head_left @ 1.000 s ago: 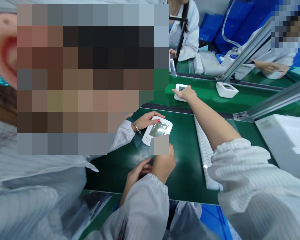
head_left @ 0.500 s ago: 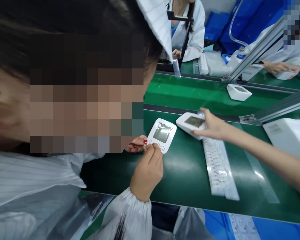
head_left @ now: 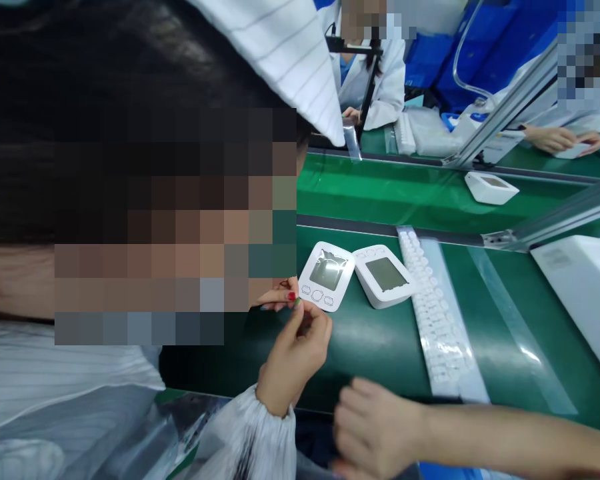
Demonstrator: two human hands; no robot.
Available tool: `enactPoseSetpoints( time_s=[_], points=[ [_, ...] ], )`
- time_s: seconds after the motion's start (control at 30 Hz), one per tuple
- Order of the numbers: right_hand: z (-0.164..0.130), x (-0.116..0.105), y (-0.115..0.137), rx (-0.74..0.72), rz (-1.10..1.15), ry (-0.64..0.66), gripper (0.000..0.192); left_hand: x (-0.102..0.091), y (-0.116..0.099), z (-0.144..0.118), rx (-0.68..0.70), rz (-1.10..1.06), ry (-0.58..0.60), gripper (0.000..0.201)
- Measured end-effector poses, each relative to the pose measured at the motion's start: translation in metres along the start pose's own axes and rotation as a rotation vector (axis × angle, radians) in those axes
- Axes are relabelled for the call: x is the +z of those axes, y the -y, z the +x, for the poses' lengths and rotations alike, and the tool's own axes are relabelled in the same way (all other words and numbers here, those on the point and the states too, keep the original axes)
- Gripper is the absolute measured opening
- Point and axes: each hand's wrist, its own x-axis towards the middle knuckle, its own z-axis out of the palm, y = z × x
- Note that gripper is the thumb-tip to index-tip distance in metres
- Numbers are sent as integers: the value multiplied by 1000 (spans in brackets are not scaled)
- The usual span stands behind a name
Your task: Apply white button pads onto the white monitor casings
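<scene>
My left hand has its fingertips pinched together at the lower left corner of a white device with a grey screen and three buttons. Whether they grip the casing or a film tab I cannot tell. A co-worker's hand with red nails touches the same corner. My right hand hovers blurred at the near edge of the green mat, fingers curled in, nothing visible in it. A second white device lies flat just to the right of the first.
The co-worker's head fills the left half of the view. A long strip of small white parts lies right of the devices. Further right sit a white tray and an aluminium rail. Another device rides the far green belt, with people beyond.
My right hand fetched the second device from the far belt, set it beside the first and drew back to the near edge. My left hand stayed at the first device's lower corner.
</scene>
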Motion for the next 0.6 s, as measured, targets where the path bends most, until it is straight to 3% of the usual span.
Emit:
enactPoseSetpoints(
  time_s=[0.03, 0.07, 0.2, 0.27, 0.33, 0.43, 0.6],
  points=[
    [-1, 14, 11, 24, -55, -9, 28, 5, 12, 2, -40, -263, 20, 30],
    [1, 29, 18, 196, -152, -10, 24, 12, 28, 5, -53, -634, 38, 33],
    [38, 73, 14, 657, -349, -74, 11, 48, 98, 18, 49, -965, 72, 36],
    [68, 81, 5, 1412, -611, -333, 18, 67, 118, 20, 54, -1062, 15, 36],
    [92, 80, -1, 1744, -547, -542, 31, 83, 123, 18, 34, -1127, -66, 38],
    [108, 71, -3, 1849, -375, -672, 36, 97, 120, 12, 13, -1182, -133, 46],
    [102, 70, -9, 1836, -335, -313, 34, 96, 119, 8, 19, -1313, -37, 61]
  ],
)
